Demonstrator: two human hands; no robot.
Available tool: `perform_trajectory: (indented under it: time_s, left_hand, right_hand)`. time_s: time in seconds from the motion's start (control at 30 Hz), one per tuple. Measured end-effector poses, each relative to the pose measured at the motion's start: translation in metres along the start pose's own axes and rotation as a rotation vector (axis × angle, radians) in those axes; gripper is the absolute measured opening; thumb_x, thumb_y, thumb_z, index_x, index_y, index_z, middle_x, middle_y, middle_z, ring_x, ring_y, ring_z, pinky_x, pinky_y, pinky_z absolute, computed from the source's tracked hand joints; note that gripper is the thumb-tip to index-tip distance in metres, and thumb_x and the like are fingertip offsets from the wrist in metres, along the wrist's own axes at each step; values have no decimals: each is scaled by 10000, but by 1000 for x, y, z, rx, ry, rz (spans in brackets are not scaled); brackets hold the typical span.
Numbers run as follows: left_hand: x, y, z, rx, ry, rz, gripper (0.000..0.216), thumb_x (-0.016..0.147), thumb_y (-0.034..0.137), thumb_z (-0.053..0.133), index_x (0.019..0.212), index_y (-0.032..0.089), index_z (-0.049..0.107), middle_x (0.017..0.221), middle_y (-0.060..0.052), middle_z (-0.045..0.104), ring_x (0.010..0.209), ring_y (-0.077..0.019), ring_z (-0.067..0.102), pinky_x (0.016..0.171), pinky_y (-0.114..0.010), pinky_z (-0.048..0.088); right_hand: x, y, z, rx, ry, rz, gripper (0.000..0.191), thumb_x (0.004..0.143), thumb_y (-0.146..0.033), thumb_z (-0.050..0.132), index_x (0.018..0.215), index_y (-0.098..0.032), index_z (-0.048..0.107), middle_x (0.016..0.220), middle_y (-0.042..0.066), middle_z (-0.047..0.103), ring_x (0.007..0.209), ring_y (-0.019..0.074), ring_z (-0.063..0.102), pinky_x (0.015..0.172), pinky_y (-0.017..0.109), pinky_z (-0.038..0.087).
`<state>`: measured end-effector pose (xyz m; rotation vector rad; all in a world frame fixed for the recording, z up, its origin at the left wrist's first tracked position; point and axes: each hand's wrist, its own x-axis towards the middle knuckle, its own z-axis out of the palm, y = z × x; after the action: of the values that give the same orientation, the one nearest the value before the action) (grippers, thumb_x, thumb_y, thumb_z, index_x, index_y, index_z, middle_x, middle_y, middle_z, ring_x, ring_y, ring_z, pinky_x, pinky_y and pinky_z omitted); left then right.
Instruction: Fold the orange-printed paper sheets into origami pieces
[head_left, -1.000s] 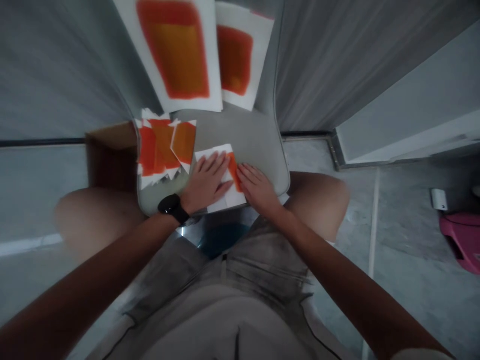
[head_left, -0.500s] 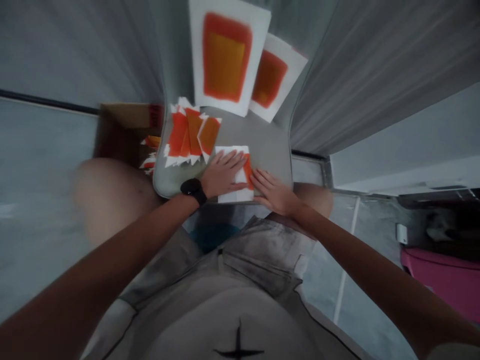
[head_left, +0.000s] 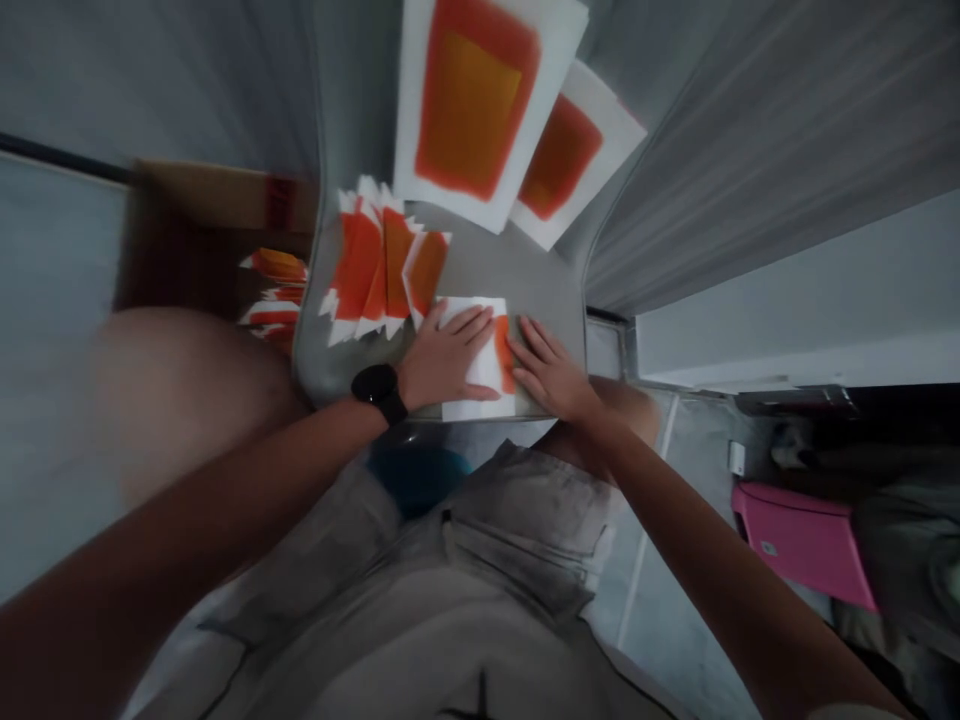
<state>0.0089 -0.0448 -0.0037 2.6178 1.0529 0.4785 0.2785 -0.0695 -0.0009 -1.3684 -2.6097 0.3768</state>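
A folded sheet of paper, white with an orange band along its right side, lies at the near edge of the grey chair seat. My left hand, with a black watch on the wrist, rests flat on it, fingers spread. Beside the paper's right edge my right hand lies flat with its fingers apart; whether its fingertips touch the paper I cannot tell. Left of the paper, several folded orange-and-white papers overlap in a row. Behind them lie a large sheet and a second sheet, each with an orange rectangle.
On the left, a cardboard box holds more folded papers. A blue-green container sits below the seat. Grey curtains hang on both sides. To the right, a pink object is on the floor.
The camera view has shifted a little. My right hand's fingers have spread wider beside the paper, while my left hand stays flat on it. The orange band appears slightly less skewed.
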Motion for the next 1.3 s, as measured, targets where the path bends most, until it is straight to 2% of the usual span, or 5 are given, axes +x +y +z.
perform_trajectory:
  time_s: [0.23, 0.9, 1.1, 1.2, 1.3]
  left_hand:
    - [-3, -4, 1, -36, 25, 19, 973, 907, 651, 660, 1643, 94, 351, 1693, -203, 368, 1588, -372, 327, 1327, -608, 58]
    - [-5, 4, -6, 12, -26, -16, 1028, 885, 679, 689, 1635, 69, 341, 1695, -211, 362, 1605, -358, 294, 1334, -621, 69]
    - [-2, 3, -4, 16, 39, -35, 640, 1071, 502, 460, 1590, 127, 446, 1638, -153, 483, 1569, -302, 382, 1327, -593, 160]
    - [2, 0, 0, -18, 94, -81, 457, 1084, 359, 447, 1498, 205, 567, 1597, -93, 548, 1511, -260, 469, 1304, -544, 250]
    - [5, -2, 4, -43, 145, -138, 388, 1061, 329, 503, 1411, 226, 634, 1541, -72, 606, 1456, -254, 528, 1277, -529, 300]
  right_hand:
    - [42, 11, -3, -75, -54, 64, 660, 1110, -559, 277, 1643, -191, 402, 1762, 114, 250, 1652, 292, 175, 1325, 577, 238]
    - [65, -12, 23, -40, 140, 358, 569, 1102, -461, 360, 1608, -218, 452, 1721, 119, 355, 1623, 299, 254, 1306, 602, 193]
    - [72, -29, 17, 128, 460, 548, 408, 986, -454, 620, 1255, -160, 709, 1283, 182, 693, 1214, 308, 634, 1097, 492, 488]
    - [83, -35, 8, 252, 371, 700, 286, 933, -389, 692, 1104, -162, 721, 959, 111, 736, 911, 257, 680, 887, 401, 538]
    - [93, -33, -3, 360, 236, 789, 205, 887, -338, 743, 1015, -181, 713, 850, 52, 724, 778, 206, 653, 773, 333, 495]
